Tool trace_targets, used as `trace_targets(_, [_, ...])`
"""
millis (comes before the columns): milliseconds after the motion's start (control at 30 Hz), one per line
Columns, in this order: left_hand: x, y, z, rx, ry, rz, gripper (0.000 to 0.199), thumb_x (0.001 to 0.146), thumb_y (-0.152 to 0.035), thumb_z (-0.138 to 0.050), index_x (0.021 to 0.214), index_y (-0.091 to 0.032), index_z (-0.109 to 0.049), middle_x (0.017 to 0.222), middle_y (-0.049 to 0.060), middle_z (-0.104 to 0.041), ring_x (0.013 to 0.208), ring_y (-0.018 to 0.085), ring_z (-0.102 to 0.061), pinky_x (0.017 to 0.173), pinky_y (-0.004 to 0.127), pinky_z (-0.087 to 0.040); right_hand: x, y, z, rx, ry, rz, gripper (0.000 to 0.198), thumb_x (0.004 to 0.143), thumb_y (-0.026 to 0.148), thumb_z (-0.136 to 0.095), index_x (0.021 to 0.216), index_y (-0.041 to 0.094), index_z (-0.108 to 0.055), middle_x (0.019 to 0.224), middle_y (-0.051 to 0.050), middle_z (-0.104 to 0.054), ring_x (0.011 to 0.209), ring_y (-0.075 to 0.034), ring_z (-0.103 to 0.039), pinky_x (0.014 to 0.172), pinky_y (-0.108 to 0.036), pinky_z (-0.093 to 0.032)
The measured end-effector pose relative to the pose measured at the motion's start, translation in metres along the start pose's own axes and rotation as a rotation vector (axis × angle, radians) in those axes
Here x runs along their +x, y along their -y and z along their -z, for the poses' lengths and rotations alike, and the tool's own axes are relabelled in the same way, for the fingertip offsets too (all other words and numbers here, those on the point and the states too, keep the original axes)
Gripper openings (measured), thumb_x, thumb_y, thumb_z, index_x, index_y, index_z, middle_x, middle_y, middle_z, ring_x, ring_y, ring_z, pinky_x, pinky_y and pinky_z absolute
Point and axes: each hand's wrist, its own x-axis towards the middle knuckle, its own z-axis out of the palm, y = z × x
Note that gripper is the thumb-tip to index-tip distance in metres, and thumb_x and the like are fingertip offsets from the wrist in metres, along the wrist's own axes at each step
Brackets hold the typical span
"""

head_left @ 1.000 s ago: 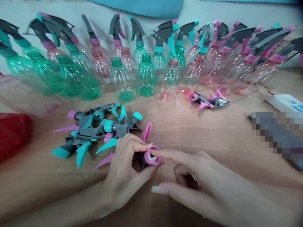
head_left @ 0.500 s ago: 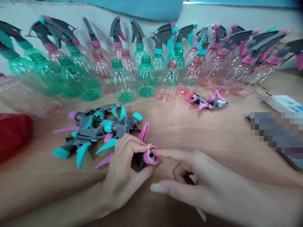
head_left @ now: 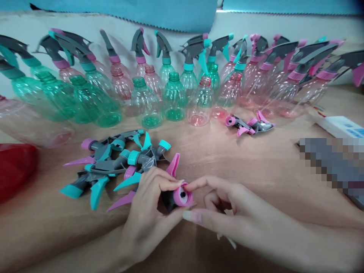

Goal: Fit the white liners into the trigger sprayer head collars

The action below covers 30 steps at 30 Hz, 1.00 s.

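Head view: our left hand [head_left: 150, 210] is clamping a pink-trimmed spray head [head_left: 170, 201] above the desk [head_left: 270, 163]; our right hand [head_left: 236, 206] is touching its collar [head_left: 177, 197], its own grip unclear. Many bottles [head_left: 166, 69] are already wearing fitted heads [head_left: 165, 48]; several uncapped bottles [head_left: 174, 99] and loose spray heads [head_left: 106, 165] are apparently remaining.

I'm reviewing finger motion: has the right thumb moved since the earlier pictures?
Yes: the right thumb has moved forward, nearer the two loose pink-and-grey spray heads at right.
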Motion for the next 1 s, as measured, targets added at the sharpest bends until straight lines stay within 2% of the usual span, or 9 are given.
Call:
trace_targets(100, [0.0, -0.001, 0.0, 0.015, 0.007, -0.01, 0.015, 0.08, -0.021, -0.067, 0.088, -0.02, -0.055, 0.081, 0.0, -0.058, 0.075, 0.018, -0.057, 0.065, 0.033, -0.044, -0.001, -0.003, -0.007, 0.025, -0.021, -0.011, 0.024, 0.088, 0.035, -0.058, 0.108, 0.022, -0.054, 0.063, 0.008, -0.04, 0.055, -0.007, -0.038, 0.05, -0.019, -0.033])
trace_targets(233, [0.0, -0.002, 0.0, 0.03, 0.017, -0.046, 0.013, 0.081, -0.02, -0.065, 0.089, -0.021, -0.055, 0.081, 0.0, -0.059, 0.075, 0.017, -0.057, 0.067, 0.034, -0.043, 0.001, -0.012, -0.014, 0.071, -0.057, 0.051, 0.022, 0.088, 0.03, -0.057, 0.106, 0.021, -0.048, 0.064, 0.008, -0.038, 0.057, -0.008, -0.038, 0.053, -0.02, -0.034])
trace_targets(400, [-0.001, -0.002, 0.001, 0.038, 0.024, -0.007, 0.014, 0.08, -0.019, -0.066, 0.088, -0.021, -0.054, 0.08, -0.001, -0.058, 0.076, 0.017, -0.057, 0.068, 0.034, -0.042, 0.002, -0.014, -0.013, -0.137, -0.042, 0.109, 0.029, 0.086, 0.024, -0.056, 0.112, 0.024, -0.044, 0.059, 0.009, -0.044, 0.054, -0.009, -0.044, 0.05, -0.021, -0.034])
trace_targets(600, [-0.004, -0.001, 0.0, 0.009, 0.052, -0.034, 0.013, 0.084, -0.025, -0.064, 0.091, -0.021, -0.053, 0.081, 0.0, -0.058, 0.076, 0.017, -0.056, 0.071, 0.036, -0.041, 0.006, -0.013, -0.009, -0.161, -0.085, 0.132, 0.011, 0.089, 0.029, -0.054, 0.095, 0.022, -0.048, 0.055, 0.01, -0.038, 0.051, -0.008, -0.038, 0.048, -0.02, -0.03])
trace_targets(767, [-0.004, -0.002, -0.001, 0.0, 0.072, -0.026, 0.013, 0.084, -0.023, -0.064, 0.09, -0.022, -0.052, 0.08, -0.001, -0.058, 0.076, 0.017, -0.056, 0.073, 0.037, -0.041, 0.011, -0.011, 0.0, -0.318, -0.106, 0.198, 0.012, 0.087, 0.034, -0.059, 0.089, 0.022, -0.056, 0.05, 0.01, -0.044, 0.044, -0.006, -0.039, 0.044, -0.018, -0.03])
trace_targets(867, [-0.002, -0.003, 0.0, -0.008, 0.063, -0.029, 0.015, 0.082, -0.02, -0.066, 0.09, -0.021, -0.053, 0.079, -0.001, -0.058, 0.074, 0.016, -0.056, 0.07, 0.035, -0.041, 0.014, -0.009, 0.01, -0.284, -0.028, 0.217, 0.013, 0.089, 0.036, -0.056, 0.09, 0.024, -0.062, 0.056, 0.008, -0.055, 0.043, -0.005, -0.045, 0.043, -0.015, -0.036])
trace_targets(1000, [-0.002, -0.005, 0.0, -0.019, 0.076, -0.018, 0.017, 0.081, -0.018, -0.068, 0.089, -0.02, -0.053, 0.08, -0.001, -0.059, 0.075, 0.016, -0.056, 0.069, 0.033, -0.041, 0.017, -0.009, 0.02, -0.32, 0.029, 0.257, 0.018, 0.09, 0.038, -0.054, 0.09, 0.025, -0.065, 0.06, 0.006, -0.058, 0.048, -0.006, -0.049, 0.047, -0.016, -0.04])
